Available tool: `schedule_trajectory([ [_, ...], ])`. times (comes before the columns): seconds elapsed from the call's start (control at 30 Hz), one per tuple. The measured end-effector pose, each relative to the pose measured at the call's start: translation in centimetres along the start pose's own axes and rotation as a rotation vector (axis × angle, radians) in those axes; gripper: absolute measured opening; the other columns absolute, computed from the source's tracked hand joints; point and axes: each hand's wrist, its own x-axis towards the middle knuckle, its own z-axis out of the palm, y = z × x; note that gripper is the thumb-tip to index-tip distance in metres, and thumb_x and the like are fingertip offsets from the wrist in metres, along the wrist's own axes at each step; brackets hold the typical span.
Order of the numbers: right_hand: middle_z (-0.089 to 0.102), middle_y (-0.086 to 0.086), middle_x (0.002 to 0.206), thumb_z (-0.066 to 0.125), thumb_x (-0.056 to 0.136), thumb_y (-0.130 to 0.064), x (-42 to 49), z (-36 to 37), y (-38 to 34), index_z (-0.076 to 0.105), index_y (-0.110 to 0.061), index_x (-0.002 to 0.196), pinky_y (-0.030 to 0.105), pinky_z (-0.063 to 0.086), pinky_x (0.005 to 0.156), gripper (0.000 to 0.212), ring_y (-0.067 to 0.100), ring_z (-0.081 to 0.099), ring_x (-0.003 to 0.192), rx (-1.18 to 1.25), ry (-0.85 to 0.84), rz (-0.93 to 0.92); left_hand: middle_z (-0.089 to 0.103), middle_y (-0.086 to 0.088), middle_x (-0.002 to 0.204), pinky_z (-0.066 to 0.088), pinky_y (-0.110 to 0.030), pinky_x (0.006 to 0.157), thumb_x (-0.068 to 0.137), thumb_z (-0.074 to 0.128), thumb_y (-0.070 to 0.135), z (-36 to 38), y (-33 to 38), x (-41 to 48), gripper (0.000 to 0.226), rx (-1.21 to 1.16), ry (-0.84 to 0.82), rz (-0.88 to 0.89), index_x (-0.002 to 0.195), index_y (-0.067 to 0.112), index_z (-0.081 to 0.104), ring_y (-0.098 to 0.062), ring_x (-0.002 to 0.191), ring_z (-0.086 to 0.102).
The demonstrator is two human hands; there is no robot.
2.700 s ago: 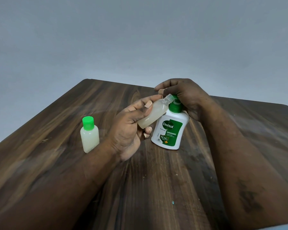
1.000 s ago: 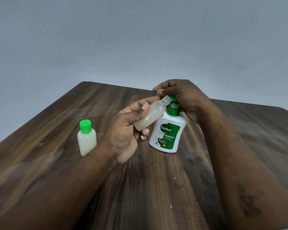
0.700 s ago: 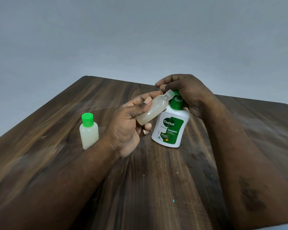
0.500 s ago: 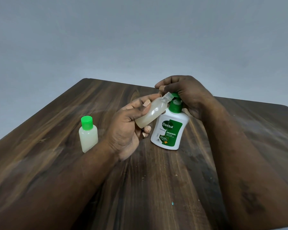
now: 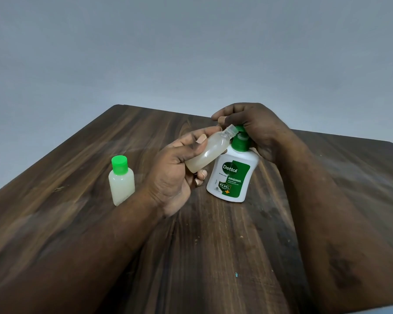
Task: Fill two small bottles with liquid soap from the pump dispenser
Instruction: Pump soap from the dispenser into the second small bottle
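A white Dettol pump dispenser [image 5: 233,177] with a green pump stands on the wooden table [image 5: 213,257]. My right hand [image 5: 256,130] is curled over the pump head and hides most of it. My left hand [image 5: 175,173] grips an uncapped small bottle [image 5: 208,154], tilted, its open neck against the pump's nozzle; it holds pale cloudy liquid. A second small bottle [image 5: 121,181] with a bright green cap stands upright to the left, filled with the same pale liquid. The cap of the held bottle is not visible.
The dark wood table's far edge runs just behind my hands, and its left edge slopes down toward me. A plain grey wall fills the background. A tiny teal speck [image 5: 236,274] lies on the table near me.
The pose is nearly the same throughout. The pump head and my right hand bob slightly up and down while the tilted bottle stays at the nozzle; the camera view shifts a little.
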Motion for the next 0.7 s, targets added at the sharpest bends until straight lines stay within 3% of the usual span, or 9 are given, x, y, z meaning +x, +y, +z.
schedule_trajectory([
  [0.17, 0.076, 0.005, 0.081, 0.063, 0.096, -0.001, -0.06, -0.15, -0.27, 0.076, -0.005, 0.105, 0.032, 0.056, 0.076, 0.017, 0.017, 0.069, 0.077, -0.013, -0.003, -0.018, 0.064, -0.029, 0.132, 0.039, -0.02, 0.047, 0.096, 0.061, 0.025, 0.15, 0.14, -0.1, 0.038, -0.015, -0.008, 0.003, 0.131, 0.015, 0.07, -0.009, 0.054, 0.049],
  [0.33, 0.076, 0.009, 0.088, 0.059, 0.097, 0.001, 0.04, 0.0, -0.13, 0.076, -0.003, 0.107, 0.034, 0.058, 0.078, 0.021, 0.019, 0.07, 0.081, 0.024, 0.0, 0.004, 0.06, -0.031, 0.139, 0.04, -0.02, 0.047, 0.098, 0.059, 0.024, 0.12, 0.08, -0.01, 0.038, -0.022, -0.008, 0.008, 0.134, 0.012, 0.068, -0.007, 0.055, 0.051],
  [0.5, 0.076, 0.01, 0.088, 0.061, 0.097, -0.002, -0.18, 0.3, 0.14, 0.077, -0.008, 0.098, 0.032, 0.057, 0.072, 0.017, 0.02, 0.068, 0.077, 0.068, -0.021, 0.029, 0.064, -0.026, 0.136, 0.038, -0.021, 0.047, 0.094, 0.059, 0.027, -0.24, -0.14, 0.15, 0.041, 0.002, -0.003, -0.007, 0.132, 0.015, 0.07, -0.009, 0.054, 0.048],
  [0.7, 0.076, 0.009, 0.085, 0.06, 0.097, 0.001, -0.07, 0.0, -0.25, 0.075, -0.003, 0.106, 0.036, 0.056, 0.078, 0.018, 0.021, 0.068, 0.08, 0.021, 0.005, 0.011, 0.071, -0.01, 0.118, 0.036, -0.02, 0.047, 0.098, 0.058, 0.023, -0.09, -0.15, 0.01, 0.036, 0.008, 0.0, -0.006, 0.131, 0.015, 0.07, -0.009, 0.054, 0.048],
])
